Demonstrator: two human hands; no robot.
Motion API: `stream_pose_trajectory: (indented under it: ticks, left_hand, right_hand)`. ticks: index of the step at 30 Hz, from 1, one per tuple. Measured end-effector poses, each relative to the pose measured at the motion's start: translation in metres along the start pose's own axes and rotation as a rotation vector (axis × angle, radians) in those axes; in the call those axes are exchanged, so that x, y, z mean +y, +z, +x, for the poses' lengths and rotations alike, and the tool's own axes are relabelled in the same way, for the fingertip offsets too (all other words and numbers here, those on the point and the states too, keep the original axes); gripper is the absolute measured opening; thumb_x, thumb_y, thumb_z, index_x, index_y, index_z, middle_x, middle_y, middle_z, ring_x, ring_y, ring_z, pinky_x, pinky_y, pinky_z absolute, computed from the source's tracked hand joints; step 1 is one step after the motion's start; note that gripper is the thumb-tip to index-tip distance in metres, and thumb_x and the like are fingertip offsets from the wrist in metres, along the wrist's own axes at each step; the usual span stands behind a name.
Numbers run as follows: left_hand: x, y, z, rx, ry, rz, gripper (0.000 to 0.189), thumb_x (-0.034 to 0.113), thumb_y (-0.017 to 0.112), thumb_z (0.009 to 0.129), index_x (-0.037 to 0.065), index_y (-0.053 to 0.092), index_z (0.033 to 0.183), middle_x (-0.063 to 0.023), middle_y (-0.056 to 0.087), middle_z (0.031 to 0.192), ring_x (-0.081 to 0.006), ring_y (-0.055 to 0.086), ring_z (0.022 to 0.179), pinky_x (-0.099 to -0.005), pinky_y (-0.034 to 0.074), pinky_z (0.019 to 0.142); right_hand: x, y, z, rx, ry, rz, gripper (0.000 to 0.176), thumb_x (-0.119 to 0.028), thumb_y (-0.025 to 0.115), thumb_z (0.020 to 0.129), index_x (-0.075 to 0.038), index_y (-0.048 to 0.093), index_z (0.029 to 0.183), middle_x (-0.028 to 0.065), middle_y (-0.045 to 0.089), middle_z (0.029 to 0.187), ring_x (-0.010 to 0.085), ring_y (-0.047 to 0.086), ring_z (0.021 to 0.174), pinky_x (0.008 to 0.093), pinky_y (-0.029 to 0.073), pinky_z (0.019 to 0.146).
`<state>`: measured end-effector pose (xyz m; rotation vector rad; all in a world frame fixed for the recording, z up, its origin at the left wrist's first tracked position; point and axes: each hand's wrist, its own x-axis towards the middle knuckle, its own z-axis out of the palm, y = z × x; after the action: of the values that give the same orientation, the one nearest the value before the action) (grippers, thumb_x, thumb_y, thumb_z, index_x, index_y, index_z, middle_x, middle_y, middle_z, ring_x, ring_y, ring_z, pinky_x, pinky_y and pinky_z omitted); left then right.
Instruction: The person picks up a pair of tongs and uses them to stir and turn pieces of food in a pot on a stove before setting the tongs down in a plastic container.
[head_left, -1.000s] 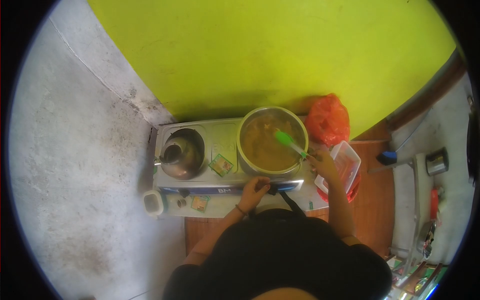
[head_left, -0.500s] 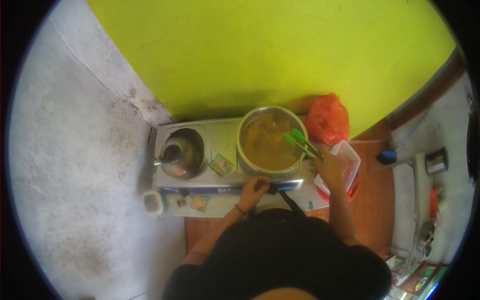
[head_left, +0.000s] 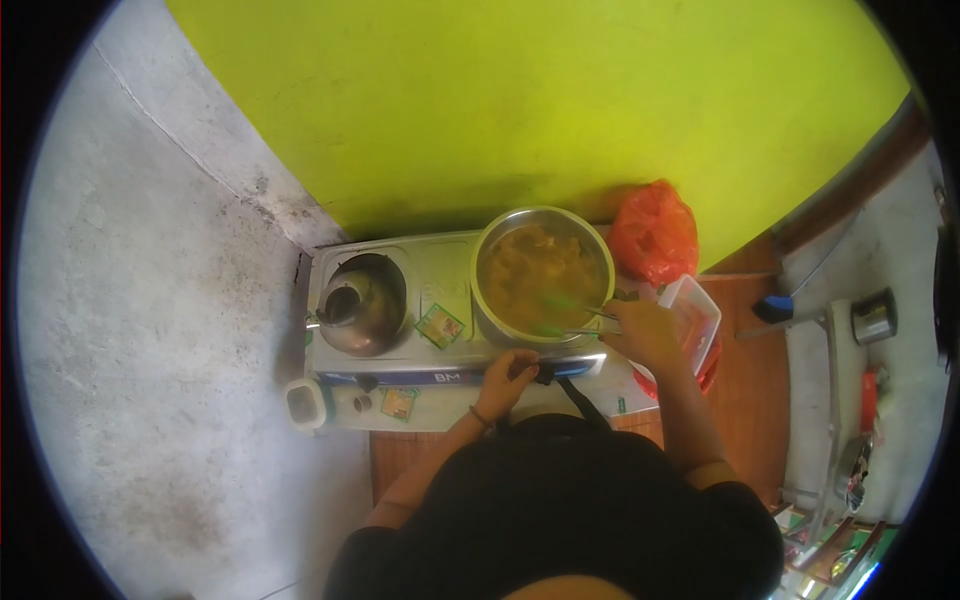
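My right hand [head_left: 648,332] grips a pair of tongs [head_left: 592,331] at the right rim of a large metal pot [head_left: 478,300]. Their green tips are smeared by motion over the near right part of the pot. Brownish liquid with pieces of food [head_left: 535,265] fills much of the pot, which stands on the right burner of a gas stove [head_left: 440,270]. My left hand [head_left: 505,384] is at the stove's front panel, its fingers closed at a black knob [head_left: 545,373].
A kettle [head_left: 362,318] sits on the left burner. One green packet [head_left: 440,325] lies between the burners, another [head_left: 398,403] in front. A red plastic bag [head_left: 655,235] and a clear plastic container [head_left: 692,310] are right of the pot. A white-lidded container [head_left: 305,404] stands at the left.
My right hand has moved slightly left, swinging the tongs' green tips down and left in the pot, toward its near side. My left hand stays at the knob.
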<state>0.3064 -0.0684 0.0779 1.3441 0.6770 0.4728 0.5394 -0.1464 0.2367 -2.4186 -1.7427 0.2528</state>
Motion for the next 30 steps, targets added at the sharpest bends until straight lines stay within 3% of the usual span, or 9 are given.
stream_pose_trajectory:
  ticks: [4, 13, 17, 22, 27, 30]
  left_hand:
    - [0.008, 0.004, 0.000, -0.021, -0.003, -0.093, 0.024, 0.002, 0.062, 0.089, 0.002, 0.058, 0.113, -0.0045, 0.062, 0.108, -0.0112, 0.059, 0.099, -0.0269, 0.049, 0.088]
    - [-0.002, -0.001, 0.001, 0.019, -0.004, 0.002, 0.025, 0.002, 0.062, 0.090, 0.001, 0.057, 0.114, -0.0048, 0.062, 0.109, -0.0120, 0.060, 0.100, -0.0278, 0.050, 0.089]
    - [-0.001, 0.000, 0.001, 0.015, -0.013, -0.014, 0.025, 0.002, 0.062, 0.089, 0.002, 0.057, 0.114, -0.0048, 0.062, 0.109, -0.0118, 0.060, 0.100, -0.0276, 0.050, 0.089]
    - [-0.007, -0.001, 0.003, 0.009, -0.002, -0.035, 0.025, 0.001, 0.062, 0.089, 0.002, 0.057, 0.114, -0.0047, 0.062, 0.109, -0.0120, 0.059, 0.102, -0.0274, 0.049, 0.090]
    - [0.001, 0.001, 0.002, 0.002, -0.022, -0.083, 0.025, 0.002, 0.062, 0.090, 0.002, 0.057, 0.114, -0.0048, 0.062, 0.109, -0.0124, 0.060, 0.102, -0.0273, 0.049, 0.090]
    - [0.006, 0.003, 0.001, 0.009, -0.018, -0.040, 0.025, 0.003, 0.063, 0.089, 0.002, 0.058, 0.114, -0.0051, 0.062, 0.109, -0.0118, 0.060, 0.098, -0.0268, 0.050, 0.087]
  right_hand:
    - [-0.004, 0.039, 0.012, -0.035, -0.087, -0.052, 0.025, -0.029, 0.071, 0.074, -0.012, 0.065, 0.092, 0.0137, 0.066, 0.076, 0.0318, 0.067, 0.075, 0.0448, 0.052, 0.065]
    - [-0.014, 0.081, 0.020, 0.037, 0.037, 0.046, 0.030, -0.029, 0.068, 0.079, -0.010, 0.059, 0.100, 0.0147, 0.066, 0.078, 0.0345, 0.067, 0.071, 0.0463, 0.052, 0.062]
    - [-0.010, 0.068, 0.024, 0.069, 0.130, 0.110, 0.035, -0.032, 0.070, 0.076, -0.010, 0.059, 0.101, 0.0159, 0.066, 0.082, 0.0344, 0.066, 0.079, 0.0464, 0.052, 0.067]
    - [0.004, 0.008, 0.018, 0.065, 0.214, 0.220, 0.046, -0.035, 0.074, 0.071, -0.009, 0.059, 0.106, 0.0152, 0.067, 0.090, 0.0329, 0.065, 0.089, 0.0457, 0.051, 0.075]
    - [0.013, -0.031, 0.008, 0.060, 0.258, 0.207, 0.050, -0.038, 0.075, 0.072, -0.008, 0.058, 0.108, 0.0144, 0.068, 0.093, 0.0331, 0.065, 0.091, 0.0450, 0.050, 0.075]
    - [0.017, -0.023, 0.006, 0.122, 0.295, 0.192, 0.050, -0.040, 0.075, 0.074, -0.008, 0.056, 0.107, 0.0159, 0.068, 0.092, 0.0343, 0.065, 0.090, 0.0456, 0.050, 0.074]
